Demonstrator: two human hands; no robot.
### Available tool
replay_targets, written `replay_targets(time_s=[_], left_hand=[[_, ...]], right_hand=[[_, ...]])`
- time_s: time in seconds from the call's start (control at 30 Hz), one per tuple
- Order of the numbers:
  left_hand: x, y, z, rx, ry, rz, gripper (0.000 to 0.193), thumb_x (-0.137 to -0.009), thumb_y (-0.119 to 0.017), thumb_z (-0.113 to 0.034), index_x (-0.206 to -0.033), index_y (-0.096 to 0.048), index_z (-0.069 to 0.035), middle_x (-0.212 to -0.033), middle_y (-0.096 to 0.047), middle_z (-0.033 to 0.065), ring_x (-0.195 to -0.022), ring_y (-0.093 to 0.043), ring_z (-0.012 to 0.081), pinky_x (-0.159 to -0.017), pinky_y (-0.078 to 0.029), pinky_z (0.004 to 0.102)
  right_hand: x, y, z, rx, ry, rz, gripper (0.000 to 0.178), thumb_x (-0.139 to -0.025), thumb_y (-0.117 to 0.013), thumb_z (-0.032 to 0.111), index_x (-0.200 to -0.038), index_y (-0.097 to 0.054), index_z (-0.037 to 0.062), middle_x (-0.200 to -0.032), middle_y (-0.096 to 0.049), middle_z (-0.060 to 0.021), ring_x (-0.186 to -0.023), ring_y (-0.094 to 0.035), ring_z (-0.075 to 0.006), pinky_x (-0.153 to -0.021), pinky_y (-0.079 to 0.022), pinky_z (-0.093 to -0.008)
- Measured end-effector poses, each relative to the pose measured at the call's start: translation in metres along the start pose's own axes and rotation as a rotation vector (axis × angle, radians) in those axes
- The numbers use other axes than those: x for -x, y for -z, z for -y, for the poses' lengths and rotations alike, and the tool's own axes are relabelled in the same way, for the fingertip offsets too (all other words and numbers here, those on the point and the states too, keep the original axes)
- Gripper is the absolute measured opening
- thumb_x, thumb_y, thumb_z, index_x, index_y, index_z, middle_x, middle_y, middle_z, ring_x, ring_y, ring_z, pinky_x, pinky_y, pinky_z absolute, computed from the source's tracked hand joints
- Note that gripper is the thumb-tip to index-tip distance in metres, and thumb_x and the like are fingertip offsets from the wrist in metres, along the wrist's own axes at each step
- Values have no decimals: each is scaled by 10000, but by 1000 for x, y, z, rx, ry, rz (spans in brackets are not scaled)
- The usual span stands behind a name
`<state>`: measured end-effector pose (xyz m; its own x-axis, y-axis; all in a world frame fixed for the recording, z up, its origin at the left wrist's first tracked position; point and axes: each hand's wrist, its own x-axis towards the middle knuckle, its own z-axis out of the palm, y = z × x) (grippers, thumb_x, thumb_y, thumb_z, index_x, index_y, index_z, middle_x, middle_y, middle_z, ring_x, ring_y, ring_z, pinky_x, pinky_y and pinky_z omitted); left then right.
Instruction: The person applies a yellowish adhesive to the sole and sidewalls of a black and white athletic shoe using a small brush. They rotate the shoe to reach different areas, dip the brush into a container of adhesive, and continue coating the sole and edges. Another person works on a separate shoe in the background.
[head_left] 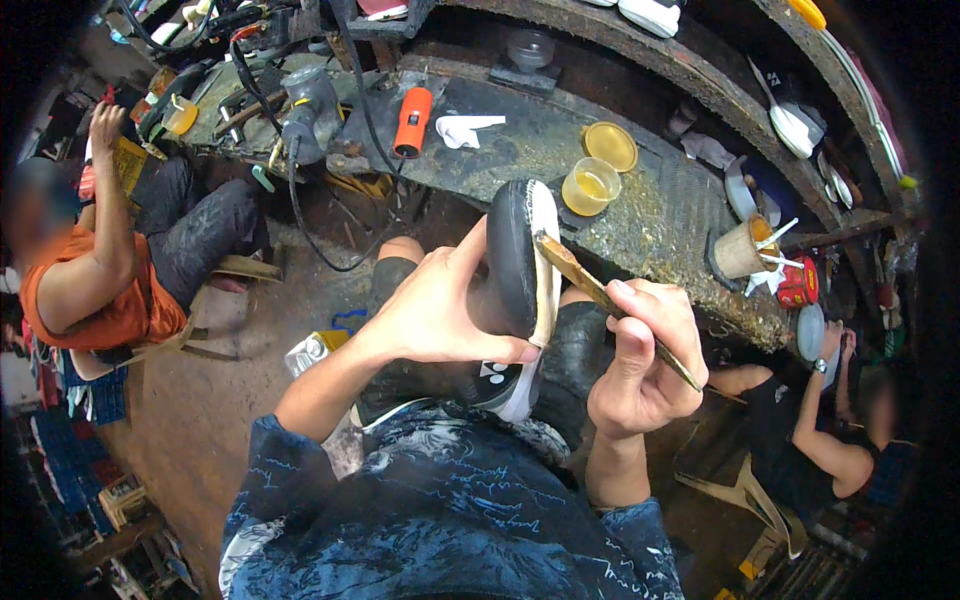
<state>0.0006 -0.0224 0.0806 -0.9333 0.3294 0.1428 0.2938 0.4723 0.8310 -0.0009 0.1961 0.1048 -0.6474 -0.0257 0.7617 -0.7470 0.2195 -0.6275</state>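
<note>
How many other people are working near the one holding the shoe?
2. One in an orange shirt sits at the far left; another in a black top sits at the lower right, beyond the workbench. More may be out of view.

Left hand (440, 310) covers part of the shoe's (515, 260) black upper; the shoe's heel end lies hidden behind the knee. Right hand's (645, 365) grip conceals the middle of the brush (575, 272) handle. Faces of both seated people are blurred. Picture corners fall dark.
</note>
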Motion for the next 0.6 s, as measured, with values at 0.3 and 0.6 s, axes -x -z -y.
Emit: replay_targets(time_s=[0.3, 0.6], left_hand=[[0, -1, 2, 53, 80, 30, 1204, -630, -958, -482, -1522, -350, 51, -1200, -709, 279, -1080, -723, 435, -991, -551, 470], [0, -2, 4, 196, 110, 45, 1080, -652, -974, -420, -1463, -434, 46, -1201, -724, 220, -1111, -727, 343, -1005, -546, 438]], right_hand=[[-1, 2, -6, 44, 72, 42, 146, -937, -758, 77, -1031, -752, -35, -905, -772, -127, -771, -714, -258, -708, -543, -372], [5, 4, -10, 42, 79, 33, 145, -940, -758, 84, -1027, -754, -32, -899, -770, -129, -767, -711, -265, -708, -538, -381]])
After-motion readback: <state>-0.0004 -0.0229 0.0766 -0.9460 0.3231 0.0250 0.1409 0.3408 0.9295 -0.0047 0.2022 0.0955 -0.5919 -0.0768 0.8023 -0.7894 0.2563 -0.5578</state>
